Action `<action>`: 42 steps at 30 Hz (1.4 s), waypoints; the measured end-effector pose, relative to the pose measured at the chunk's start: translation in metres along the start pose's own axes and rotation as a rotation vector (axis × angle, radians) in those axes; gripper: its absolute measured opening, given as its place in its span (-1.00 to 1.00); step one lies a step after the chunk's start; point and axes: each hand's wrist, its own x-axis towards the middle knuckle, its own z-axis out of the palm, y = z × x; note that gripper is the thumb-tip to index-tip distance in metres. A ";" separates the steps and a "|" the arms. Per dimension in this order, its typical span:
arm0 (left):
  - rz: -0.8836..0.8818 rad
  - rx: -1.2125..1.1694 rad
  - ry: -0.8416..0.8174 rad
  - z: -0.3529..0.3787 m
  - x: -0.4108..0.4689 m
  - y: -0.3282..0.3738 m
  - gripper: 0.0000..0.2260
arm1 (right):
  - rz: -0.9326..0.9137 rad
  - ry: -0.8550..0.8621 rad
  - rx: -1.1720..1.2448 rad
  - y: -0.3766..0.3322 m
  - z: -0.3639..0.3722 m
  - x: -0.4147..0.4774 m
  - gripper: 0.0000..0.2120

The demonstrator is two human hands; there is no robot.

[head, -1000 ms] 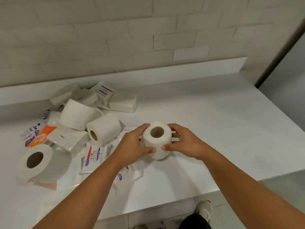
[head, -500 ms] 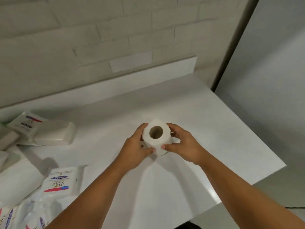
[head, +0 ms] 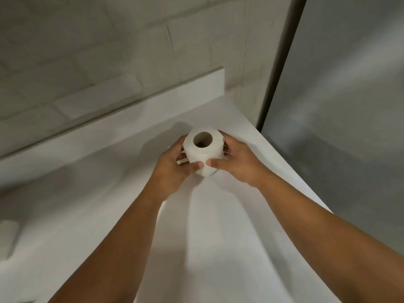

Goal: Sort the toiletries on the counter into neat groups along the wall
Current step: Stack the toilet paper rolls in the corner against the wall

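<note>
A small white toilet paper roll (head: 202,155) stands upright with its hollow core facing up, held over the white counter (head: 196,237) near its far right corner. My left hand (head: 172,169) grips its left side and my right hand (head: 236,161) grips its right side, both thumbs meeting on the near face. Whether the roll's base touches the counter is hidden by my fingers.
A low white backsplash ledge (head: 109,136) runs along the brick wall (head: 98,62) behind the roll. The counter's right edge drops off beside a grey panel (head: 338,106). A pale blurred packet (head: 6,239) lies at the far left edge.
My hands have carried the roll right and toward the wall's corner. The view swung right, and the pile of rolls and packets has dropped out of sight.
</note>
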 end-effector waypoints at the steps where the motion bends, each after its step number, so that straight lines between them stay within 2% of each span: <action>1: -0.007 0.003 -0.006 0.002 0.013 0.000 -0.42 | 0.003 -0.003 0.009 0.002 -0.008 0.011 -0.29; 4: 0.010 0.029 -0.012 0.004 0.048 0.001 -0.42 | 0.013 -0.017 0.028 0.004 -0.026 0.042 -0.20; 9: 0.068 0.087 0.011 0.006 0.100 0.001 -0.39 | -0.039 -0.011 -0.005 0.003 -0.048 0.088 -0.29; 12: 0.112 0.101 0.049 0.006 0.120 0.001 -0.42 | -0.048 -0.010 -0.029 0.002 -0.054 0.109 -0.27; 18: 0.121 0.098 0.084 0.008 0.151 -0.008 -0.38 | -0.063 -0.031 -0.075 0.002 -0.058 0.140 -0.32; 22: 0.124 0.100 0.147 0.017 0.164 -0.008 -0.34 | -0.087 0.003 -0.081 0.003 -0.062 0.151 -0.34; 26: 0.146 0.128 0.181 0.027 0.177 -0.008 -0.38 | -0.093 0.055 -0.092 0.006 -0.065 0.158 -0.27; 30: 0.149 0.149 0.214 0.032 0.187 -0.010 -0.40 | -0.098 0.051 -0.138 0.010 -0.070 0.164 -0.28; 39: 0.093 0.196 0.247 0.031 0.189 -0.010 -0.36 | -0.061 0.069 -0.224 0.002 -0.064 0.162 -0.29; 42: 0.063 0.225 0.268 0.029 0.180 -0.005 -0.36 | -0.060 0.139 -0.301 -0.009 -0.060 0.154 -0.34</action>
